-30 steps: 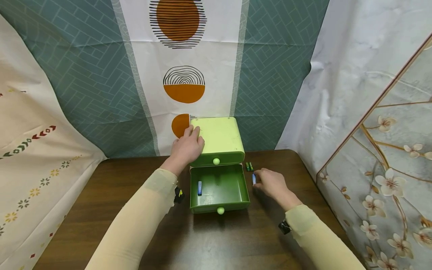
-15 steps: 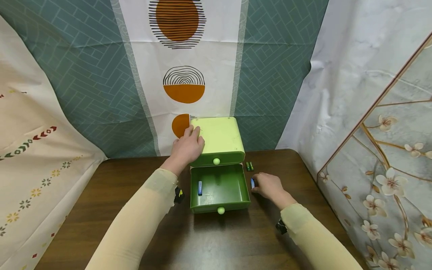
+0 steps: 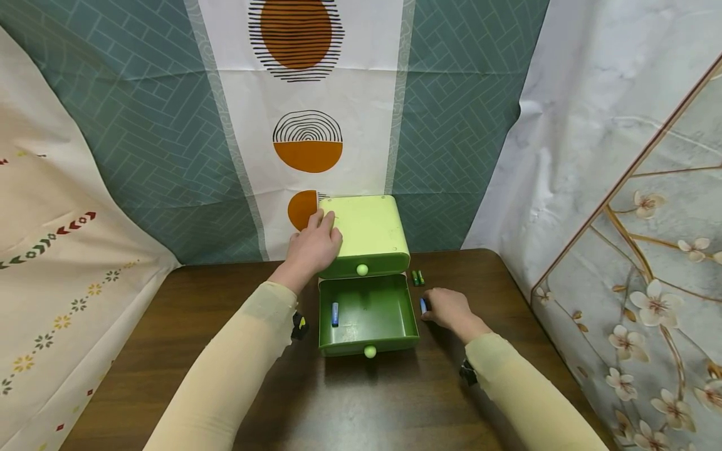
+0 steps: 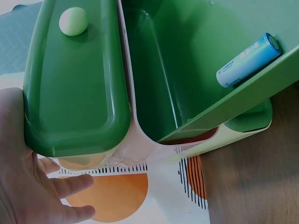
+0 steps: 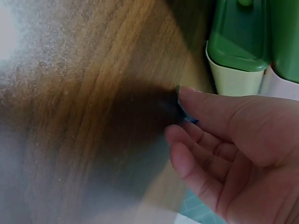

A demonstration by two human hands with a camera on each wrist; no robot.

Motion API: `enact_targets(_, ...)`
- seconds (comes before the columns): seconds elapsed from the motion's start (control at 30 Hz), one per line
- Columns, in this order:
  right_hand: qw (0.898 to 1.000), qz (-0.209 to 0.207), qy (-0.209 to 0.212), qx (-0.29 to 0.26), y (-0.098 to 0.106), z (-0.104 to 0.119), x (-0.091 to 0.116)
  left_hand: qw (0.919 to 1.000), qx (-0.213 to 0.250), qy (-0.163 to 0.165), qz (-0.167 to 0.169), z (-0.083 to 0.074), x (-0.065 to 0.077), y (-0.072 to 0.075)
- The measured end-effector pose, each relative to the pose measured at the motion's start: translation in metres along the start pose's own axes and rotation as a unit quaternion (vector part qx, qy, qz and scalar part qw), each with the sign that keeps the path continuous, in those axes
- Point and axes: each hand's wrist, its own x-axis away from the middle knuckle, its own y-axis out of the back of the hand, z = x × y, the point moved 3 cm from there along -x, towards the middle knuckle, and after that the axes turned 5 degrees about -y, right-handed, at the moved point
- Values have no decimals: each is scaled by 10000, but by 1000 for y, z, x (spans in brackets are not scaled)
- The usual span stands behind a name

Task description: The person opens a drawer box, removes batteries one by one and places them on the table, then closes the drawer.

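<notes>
Shifted slightly toward the person since a second ago: right hand (image 3: 451, 310) and the blue battery (image 3: 423, 305) pinched between its thumb and fingers.

That hand is low over the wooden table (image 3: 194, 304), just right of the open drawer (image 3: 378, 316); whether the battery touches the wood cannot be told. Well apart, the left hand (image 3: 314, 246) rests, fingers extended, on the top left edge of the chest (image 3: 369, 228). A second blue battery (image 3: 335, 314) lies in the drawer near its left wall; two green batteries (image 3: 415, 279) are beyond the right hand. A loosened pinch could let the held battery roll away over the smooth wood; a bump against the drawer could set the loose one rolling.
</notes>
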Motion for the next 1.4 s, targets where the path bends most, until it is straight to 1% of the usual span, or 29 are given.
enact_targets(0.13,10000,28,-52,-29,-1,-1,-4,10000,29,5,-2,0,0,0)
enact_targets(0.33,9999,-38,-109,-48,-5,-3,-9,10000,14,9,2,-1,1,0)
enact_targets(0.7,9996,-283,13,-49,-3,3,-8,10000,-11,13,9,0,-1,0)
enact_targets(0.87,9993,-368,70,-90,-6,1,-11,10000,-12,24,12,0,-1,0)
enact_targets(0.9,9985,-498,190,-90,-15,-6,-16,10000,-14,28,9,1,-1,0)
enact_targets(1.0,9983,-528,221,-64,-15,-7,-17,10000,-21,41,7,1,-2,-1)
enact_targets(1.1,9985,-513,160,-77,-15,-6,-17,10000,-21,55,18,2,-3,-2)
enact_targets(1.13,9992,-398,38,-66,-7,1,-12,10000,-20,57,20,2,-3,-2)
enact_targets(1.4,9992,-382,-59,50,-7,4,-9,10000,-31,29,8,1,-2,-1)
